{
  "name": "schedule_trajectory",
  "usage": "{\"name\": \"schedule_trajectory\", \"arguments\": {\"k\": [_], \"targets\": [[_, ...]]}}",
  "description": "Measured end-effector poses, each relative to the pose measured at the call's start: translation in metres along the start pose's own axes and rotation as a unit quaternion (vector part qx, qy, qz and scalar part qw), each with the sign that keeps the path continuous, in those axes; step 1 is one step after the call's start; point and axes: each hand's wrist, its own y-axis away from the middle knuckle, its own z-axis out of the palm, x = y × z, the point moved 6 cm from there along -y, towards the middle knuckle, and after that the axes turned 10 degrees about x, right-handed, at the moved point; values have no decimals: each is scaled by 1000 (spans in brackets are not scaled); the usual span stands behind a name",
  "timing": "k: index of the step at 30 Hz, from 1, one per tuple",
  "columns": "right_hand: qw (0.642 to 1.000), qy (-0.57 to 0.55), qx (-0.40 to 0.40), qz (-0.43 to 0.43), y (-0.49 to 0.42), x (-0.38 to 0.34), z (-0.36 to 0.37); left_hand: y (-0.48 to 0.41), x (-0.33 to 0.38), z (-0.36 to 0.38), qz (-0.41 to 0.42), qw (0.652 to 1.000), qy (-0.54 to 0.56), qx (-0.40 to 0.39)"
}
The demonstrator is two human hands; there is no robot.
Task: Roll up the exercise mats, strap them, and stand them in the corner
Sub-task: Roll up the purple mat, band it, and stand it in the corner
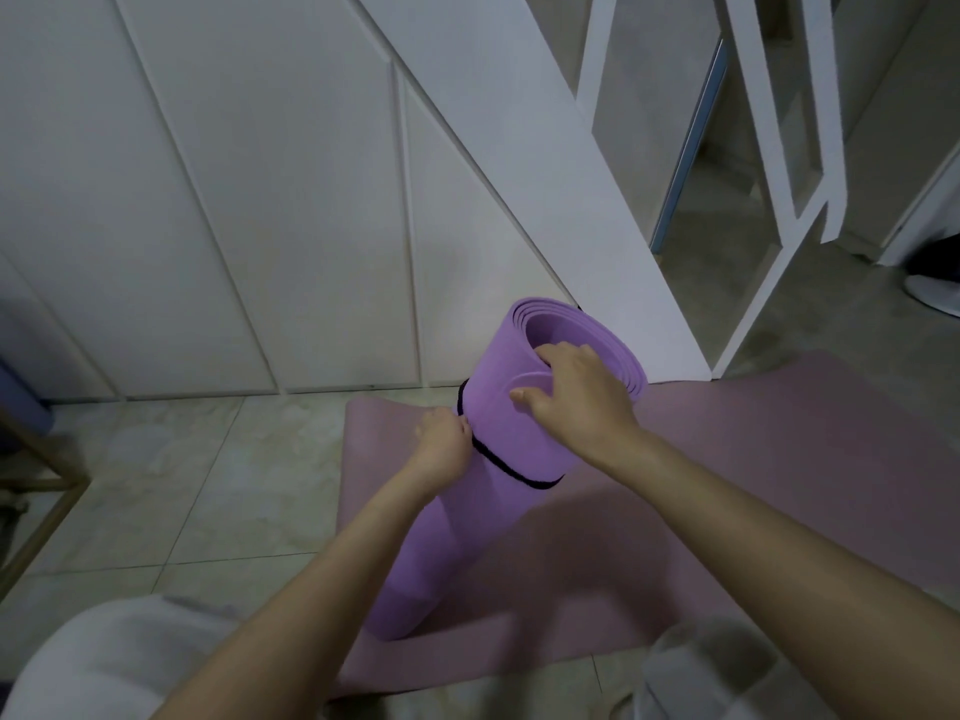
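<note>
Right hand grips the top rim of the purple mat, fingers inside the roll, thumb outside. Left hand pinches the strap at the roll's left side. Roll stands on the flat pink mat. Steady the rim; cinch the strap snug and level. Pink mat not yet rolled; wall close behind.

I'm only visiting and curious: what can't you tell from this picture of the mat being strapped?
Head view only:
black strap fastening: behind the purple mat and under the left hand.
right hand fingertips: inside the roll's end.
pink mat far side: cut off by the right edge.
</note>
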Motion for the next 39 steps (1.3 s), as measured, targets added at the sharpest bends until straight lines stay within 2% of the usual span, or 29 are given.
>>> {"name": "schedule_trajectory", "arguments": {"k": [3, 7, 9, 11, 13, 16, 19, 22, 25, 31, 36, 39], "targets": [[999, 18, 13, -28, -4, -7, -3, -1, -16, 3, -9, 991, -134, -6], [998, 27, 12, -52, -5, -12, 2, -3, -37, 18, 11, 943, -323, -74], [998, 23, 14, -56, -7, -10, 3, -3, -42, 24, 21, 930, -354, -100], [998, 14, 15, -60, -8, -8, 3, -3, -53, 30, -1, 935, -336, -117], [998, 4, 16, -68, -9, -7, 2, -2, -61, 34, -37, 953, -283, -104], [997, -14, 18, -79, -10, -4, 1, 0, -67, 31, -117, 985, -128, -17], [995, -41, 34, -79, -15, 3, -1, 4, -52, 29, -79, 995, 41, 41], [991, -68, 51, -99, -24, 4, -2, 2, -38, 22, -47, 985, 146, 83], [986, -60, 49, -146, -32, 4, -4, -9, -30, 16, -70, 975, 193, 86], [973, -35, -54, -220, -29, 15, 10, -30, -22, 0, -96, 935, 327, 96], [979, -43, -74, -185, -31, 30, 11, -34, -20, 4, -116, 921, 365, 67], [980, -77, -96, -159, -29, 32, 7, -35, -21, 13, -160, 911, 375, 55]]}}
